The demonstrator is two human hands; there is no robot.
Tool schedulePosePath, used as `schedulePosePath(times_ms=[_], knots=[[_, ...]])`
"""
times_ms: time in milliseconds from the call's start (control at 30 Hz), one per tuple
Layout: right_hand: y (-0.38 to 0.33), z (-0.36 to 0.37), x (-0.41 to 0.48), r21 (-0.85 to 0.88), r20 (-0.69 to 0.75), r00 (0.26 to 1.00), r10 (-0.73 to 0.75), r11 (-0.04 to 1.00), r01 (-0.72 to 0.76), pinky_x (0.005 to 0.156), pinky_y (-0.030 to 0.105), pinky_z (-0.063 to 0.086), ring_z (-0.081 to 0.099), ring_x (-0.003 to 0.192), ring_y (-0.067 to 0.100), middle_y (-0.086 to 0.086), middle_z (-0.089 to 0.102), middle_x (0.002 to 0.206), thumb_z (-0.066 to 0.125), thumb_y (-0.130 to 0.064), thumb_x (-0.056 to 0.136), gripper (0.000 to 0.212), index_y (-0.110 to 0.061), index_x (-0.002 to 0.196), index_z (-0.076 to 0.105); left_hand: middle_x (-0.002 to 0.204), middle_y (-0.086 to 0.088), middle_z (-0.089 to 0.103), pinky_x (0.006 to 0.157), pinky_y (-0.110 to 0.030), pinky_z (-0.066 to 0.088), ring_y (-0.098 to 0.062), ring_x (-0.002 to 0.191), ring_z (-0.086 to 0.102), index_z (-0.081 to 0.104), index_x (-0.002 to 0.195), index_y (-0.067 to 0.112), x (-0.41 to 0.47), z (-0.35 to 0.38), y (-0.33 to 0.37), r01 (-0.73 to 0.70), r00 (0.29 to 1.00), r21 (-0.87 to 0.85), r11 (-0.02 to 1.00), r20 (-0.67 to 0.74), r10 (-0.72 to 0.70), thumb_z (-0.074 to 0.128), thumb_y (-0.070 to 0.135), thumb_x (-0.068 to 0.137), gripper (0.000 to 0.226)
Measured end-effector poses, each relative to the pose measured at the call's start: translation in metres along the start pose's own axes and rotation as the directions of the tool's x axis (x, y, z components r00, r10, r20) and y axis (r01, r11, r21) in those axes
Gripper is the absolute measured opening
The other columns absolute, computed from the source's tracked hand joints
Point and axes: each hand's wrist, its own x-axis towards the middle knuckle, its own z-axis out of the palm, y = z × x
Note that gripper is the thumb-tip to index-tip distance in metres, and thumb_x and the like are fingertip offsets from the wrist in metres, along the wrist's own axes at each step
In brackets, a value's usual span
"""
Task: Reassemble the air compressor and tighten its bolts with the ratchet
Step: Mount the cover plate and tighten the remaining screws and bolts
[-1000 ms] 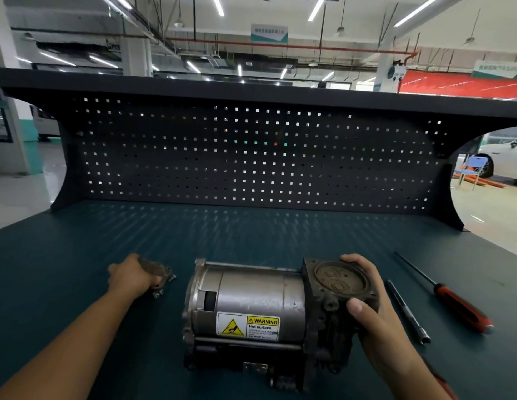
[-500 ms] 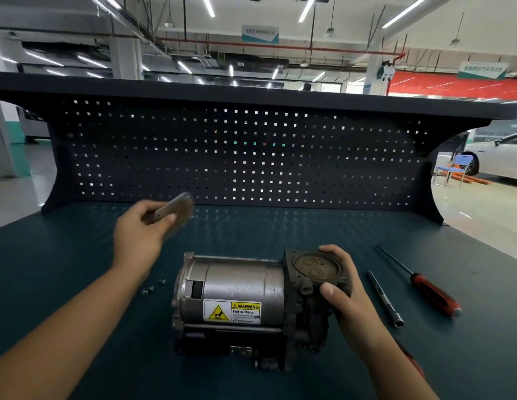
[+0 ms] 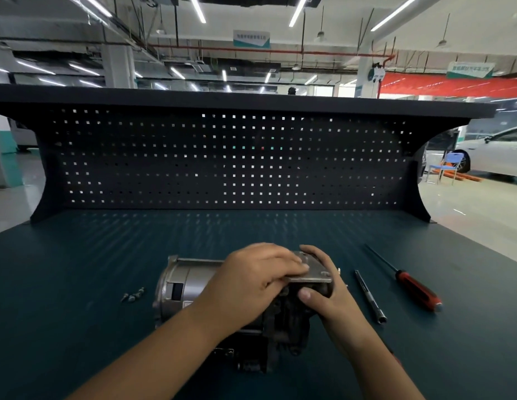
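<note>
Plate [image 3: 312, 273] now down on compressor [image 3: 188, 281], centre frame. L hand [image 3: 251, 272] fingers curled on plate, R hand [image 3: 329, 297] fingers grip compressor. Bolts [image 3: 133, 295] next, prob.

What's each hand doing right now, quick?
Left hand: holding the cover plate on the compressor.
Right hand: gripping the compressor's head end.

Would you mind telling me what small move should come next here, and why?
Probably settle the cover plate squarely on the compressor with the left hand: it lies on top under that hand, the right hand grips the compressor beneath, and the bolts lie loose on the bench.
</note>
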Motion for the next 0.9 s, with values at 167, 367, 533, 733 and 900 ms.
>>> schedulePosePath(times_ms=[167, 367, 533, 733, 900], knots=[[0.0, -0.001, 0.0, 0.018, 0.01, 1.0, -0.001, 1.0, 0.001, 0.083, 0.026, 0.051, 0.063, 0.109, 0.017, -0.007, 0.063, 0.118, 0.087, -0.05, 0.053, 0.075, -0.042, 0.121, 0.055, 0.132, 0.038, 0.039, 0.104, 0.0, 0.011, 0.018, 0.133, 0.018, 0.047, 0.125, 0.047, 0.0, -0.009, -0.01, 0.198, 0.927, -0.123, 0.972, 0.345, -0.146, 0.055, 0.056, 0.078, 0.048], [-0.001, -0.001, 0.0, 0.012, 0.011, 1.0, -0.015, 1.0, 0.015, 0.084, 0.025, 0.05, 0.062, 0.106, 0.013, -0.011, 0.062, 0.116, 0.086, -0.061, 0.048, 0.083, -0.037, 0.121, 0.054, 0.137, 0.039, 0.027, 0.1, -0.011, 0.023, 0.019, 0.128, 0.019, 0.04, 0.117, 0.069, -0.006, -0.012, -0.006, 0.283, 0.91, 0.005, 0.959, 0.315, -0.27, 0.053, 0.077, 0.067, 0.052], [0.0, -0.004, 0.002, -0.007, 0.032, 0.999, -0.019, 1.0, 0.019, 0.08, 0.02, 0.049, 0.062, 0.101, 0.007, -0.015, 0.062, 0.11, 0.086, -0.05, 0.051, 0.082, -0.03, 0.122, 0.051, 0.125, 0.037, 0.043, 0.095, -0.015, 0.039, 0.018, 0.115, 0.039, 0.041, 0.127, 0.057, 0.004, -0.02, -0.009, 0.403, 0.856, -0.044, 0.914, 0.371, -0.359, 0.061, 0.068, 0.064, 0.067], [0.0, -0.009, 0.001, 0.006, 0.079, 0.997, -0.014, 1.0, 0.014, 0.086, 0.022, 0.048, 0.058, 0.114, 0.01, -0.014, 0.059, 0.123, 0.082, -0.052, 0.058, 0.082, -0.036, 0.13, 0.048, 0.108, 0.045, 0.046, 0.067, 0.008, 0.031, 0.035, 0.091, 0.036, 0.04, 0.131, 0.052, 0.012, -0.027, -0.019, 0.468, 0.811, -0.051, 0.882, 0.42, -0.406, 0.074, 0.055, 0.065, 0.074], [0.002, -0.01, 0.0, 0.042, 0.065, 0.998, -0.011, 0.999, 0.008, 0.086, 0.023, 0.046, 0.057, 0.115, 0.018, -0.004, 0.058, 0.126, 0.076, -0.062, 0.064, 0.078, -0.033, 0.131, 0.05, 0.122, 0.042, 0.048, 0.068, 0.005, 0.032, 0.032, 0.085, 0.04, 0.036, 0.129, 0.056, 0.015, -0.028, -0.014, 0.512, 0.79, -0.102, 0.853, 0.445, -0.421, 0.067, 0.068, 0.048, 0.088]])
